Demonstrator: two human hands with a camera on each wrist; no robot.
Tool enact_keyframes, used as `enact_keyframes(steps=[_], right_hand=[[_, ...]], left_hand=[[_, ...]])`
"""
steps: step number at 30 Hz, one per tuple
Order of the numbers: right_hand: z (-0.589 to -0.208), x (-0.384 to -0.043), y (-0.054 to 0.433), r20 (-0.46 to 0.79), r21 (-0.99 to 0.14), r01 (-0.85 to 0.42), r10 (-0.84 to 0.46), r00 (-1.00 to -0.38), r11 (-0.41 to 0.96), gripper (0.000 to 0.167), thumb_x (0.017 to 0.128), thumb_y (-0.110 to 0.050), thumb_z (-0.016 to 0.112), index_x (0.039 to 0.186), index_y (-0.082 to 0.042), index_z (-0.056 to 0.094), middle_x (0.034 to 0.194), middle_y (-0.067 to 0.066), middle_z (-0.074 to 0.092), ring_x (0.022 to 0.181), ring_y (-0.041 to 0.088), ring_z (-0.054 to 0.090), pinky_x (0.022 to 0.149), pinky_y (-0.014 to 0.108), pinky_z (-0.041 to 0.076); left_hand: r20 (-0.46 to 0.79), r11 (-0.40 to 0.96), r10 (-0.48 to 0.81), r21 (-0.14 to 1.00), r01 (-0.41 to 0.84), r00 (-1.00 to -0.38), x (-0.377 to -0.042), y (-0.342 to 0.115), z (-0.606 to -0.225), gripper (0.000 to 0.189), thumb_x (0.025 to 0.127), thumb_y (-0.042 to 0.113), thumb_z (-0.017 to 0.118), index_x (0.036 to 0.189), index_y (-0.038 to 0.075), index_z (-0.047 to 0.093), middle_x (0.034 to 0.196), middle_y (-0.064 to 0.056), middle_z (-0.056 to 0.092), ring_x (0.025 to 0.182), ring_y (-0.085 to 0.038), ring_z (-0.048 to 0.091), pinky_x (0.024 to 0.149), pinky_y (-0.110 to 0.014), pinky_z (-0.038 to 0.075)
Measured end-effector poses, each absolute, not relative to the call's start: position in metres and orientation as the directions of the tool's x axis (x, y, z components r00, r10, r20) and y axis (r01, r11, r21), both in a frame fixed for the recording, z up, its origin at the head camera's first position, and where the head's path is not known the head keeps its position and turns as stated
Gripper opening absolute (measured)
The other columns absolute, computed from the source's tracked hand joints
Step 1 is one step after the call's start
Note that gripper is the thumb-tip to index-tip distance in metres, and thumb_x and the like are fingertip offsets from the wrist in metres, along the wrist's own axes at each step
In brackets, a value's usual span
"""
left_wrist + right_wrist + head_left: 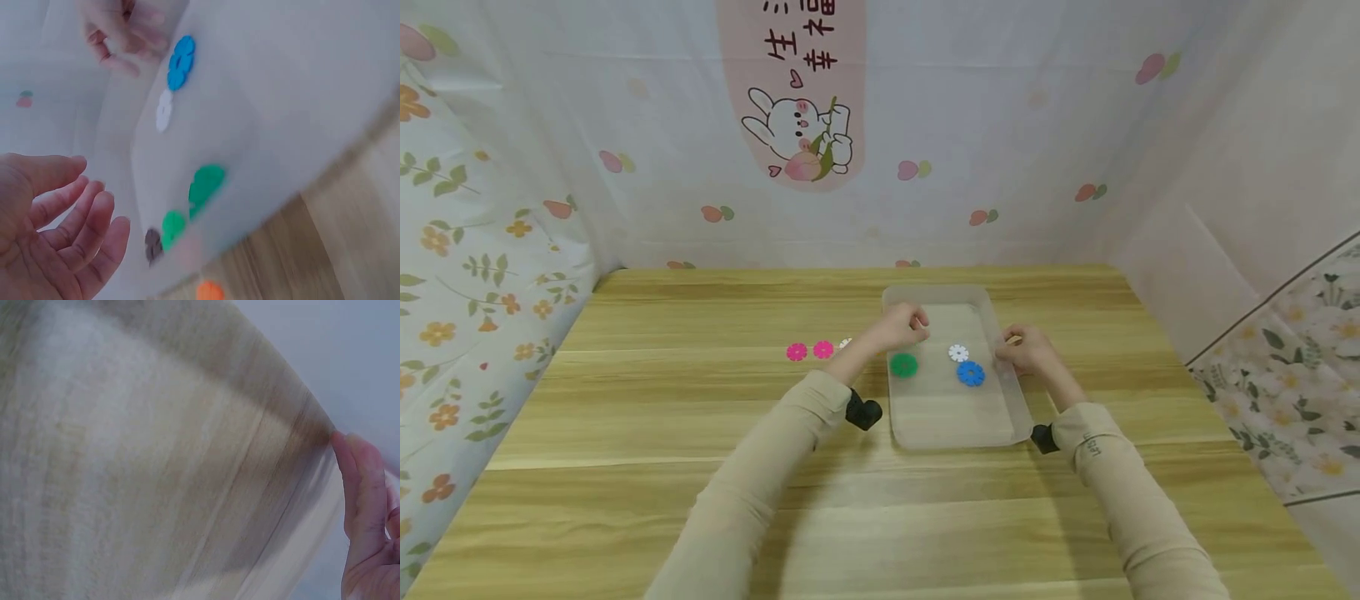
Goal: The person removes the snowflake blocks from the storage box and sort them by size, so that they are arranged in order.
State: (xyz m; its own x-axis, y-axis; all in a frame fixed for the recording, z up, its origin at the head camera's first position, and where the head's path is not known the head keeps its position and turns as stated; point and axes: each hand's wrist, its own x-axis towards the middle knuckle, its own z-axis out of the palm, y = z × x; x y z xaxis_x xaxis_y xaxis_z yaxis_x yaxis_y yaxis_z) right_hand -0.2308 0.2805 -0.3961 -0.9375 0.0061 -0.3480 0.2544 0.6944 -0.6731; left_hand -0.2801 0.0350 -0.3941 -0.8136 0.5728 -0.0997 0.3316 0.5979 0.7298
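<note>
Hands are both at the translucent tray [936,425], which stands on the worktop [647,467] with its long axis near 12–6 o'clock. Left hand [901,327]: above the tray at 10 o'clock, fingers loosely bent, nothing gripped. Right hand [1030,348]: at 3 o'clock, pinching the side wall at the rim.

Tray contents, by head view: green notched disc [904,359] at 9 o'clock, by the wall; white notched disc [952,353] near the centre; blue notched disc [971,367] just beside it, at the white disc's 5 o'clock.

Outside the tray, at 9 o'clock, two pink notched discs [797,352] lie side by side. Next to them is a second white disc [846,342], partly hidden by the left forearm. Left wrist view also shows a smaller green disc [173,229], a dark brown disc [152,244] and an orange disc [210,290]; whether the first two lie inside the tray cannot be determined.

Beyond the worktop at 12 o'clock hangs a rabbit-print cloth [925,108].
</note>
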Motion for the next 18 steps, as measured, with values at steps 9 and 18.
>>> enact_keyframes(steps=[9, 18], right_hand=[[-0.398, -0.231, 0.281, -0.358, -0.691, 0.273, 0.011, -0.934, 0.670, 0.024, 0.086, -0.009, 0.054, 0.107, 0.003, 0.052, 0.087, 0.011, 0.055, 0.067, 0.014, 0.055, 0.057, 0.026, 0.052], [-0.400, -0.232, 0.282, -0.352, -0.700, 0.273, 0.015, -0.936, 0.660, 0.025, 0.085, -0.009, 0.055, 0.107, 0.003, 0.051, 0.083, 0.008, 0.054, 0.064, 0.013, 0.054, 0.056, 0.027, 0.051]], left_hand=[[-0.185, 0.710, 0.522, 0.635, 0.304, -0.832, -0.262, 0.077, -0.384, 0.023, 0.088, 0.013, 0.057, 0.108, 0.001, 0.056, 0.105, -0.012, 0.061, 0.089, -0.020, 0.057, 0.072, -0.025, 0.045], [-0.239, 0.802, 0.508, 0.483, 0.352, -0.828, -0.294, 0.112, -0.434, 0.025, 0.078, 0.021, 0.071, 0.098, 0.009, 0.060, 0.099, 0.000, 0.063, 0.085, -0.014, 0.055, 0.075, -0.025, 0.047]])
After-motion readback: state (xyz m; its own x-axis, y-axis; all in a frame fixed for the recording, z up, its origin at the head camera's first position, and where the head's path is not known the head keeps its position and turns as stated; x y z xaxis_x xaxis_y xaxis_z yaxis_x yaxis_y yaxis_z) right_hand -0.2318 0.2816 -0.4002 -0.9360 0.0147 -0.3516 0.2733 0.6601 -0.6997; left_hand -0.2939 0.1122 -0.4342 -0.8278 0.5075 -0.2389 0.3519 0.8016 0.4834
